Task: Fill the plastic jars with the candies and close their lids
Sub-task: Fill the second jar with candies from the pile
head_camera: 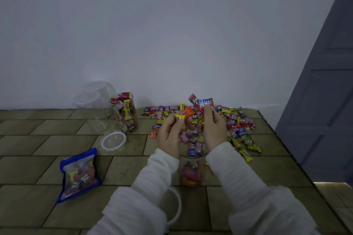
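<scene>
Over the clear round plastic jar [193, 160] near the tiled counter's front edge, my left hand [170, 135] pinches glossy yellow and orange wrapped candies [183, 114] while my right hand [214, 129] grips crinkly red wrapped sweets [203, 102].

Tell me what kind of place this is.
Probably a room in a home: a plain white wall, a grey panelled door, and a tile-patterned surface strewn with candies.
</scene>
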`<state>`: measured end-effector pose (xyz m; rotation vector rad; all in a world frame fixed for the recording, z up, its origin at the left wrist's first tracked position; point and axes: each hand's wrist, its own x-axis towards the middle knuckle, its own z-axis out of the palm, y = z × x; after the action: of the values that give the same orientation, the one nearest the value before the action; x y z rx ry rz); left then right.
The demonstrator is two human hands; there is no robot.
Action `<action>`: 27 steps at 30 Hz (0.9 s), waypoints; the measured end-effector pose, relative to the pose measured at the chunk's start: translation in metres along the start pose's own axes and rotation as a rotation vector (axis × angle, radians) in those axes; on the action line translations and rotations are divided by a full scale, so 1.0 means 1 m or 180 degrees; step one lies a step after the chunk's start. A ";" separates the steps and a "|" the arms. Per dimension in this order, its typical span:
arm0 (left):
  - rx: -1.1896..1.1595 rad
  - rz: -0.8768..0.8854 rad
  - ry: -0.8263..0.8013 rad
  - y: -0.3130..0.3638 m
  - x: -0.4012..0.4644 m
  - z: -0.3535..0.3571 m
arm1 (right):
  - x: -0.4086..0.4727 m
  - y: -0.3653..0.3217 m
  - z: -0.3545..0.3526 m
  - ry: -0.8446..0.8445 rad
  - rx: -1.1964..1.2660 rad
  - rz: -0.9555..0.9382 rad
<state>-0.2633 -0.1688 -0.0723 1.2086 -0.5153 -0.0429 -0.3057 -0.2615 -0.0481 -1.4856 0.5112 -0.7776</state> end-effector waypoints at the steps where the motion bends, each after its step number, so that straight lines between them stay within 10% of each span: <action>1: 0.0052 0.0088 -0.0038 0.000 0.000 -0.001 | 0.002 0.001 0.000 -0.0034 0.0014 0.0039; 22: -0.0219 0.0150 0.0153 -0.014 0.004 -0.008 | 0.006 0.008 0.002 -0.0162 0.0084 0.0029; 27: -0.0150 -0.1514 -0.0010 -0.030 0.000 -0.013 | 0.005 0.007 0.001 -0.0203 0.0101 -0.0023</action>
<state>-0.2506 -0.1679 -0.1022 1.2626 -0.2187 -0.4593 -0.3007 -0.2644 -0.0539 -1.4787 0.4438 -0.7387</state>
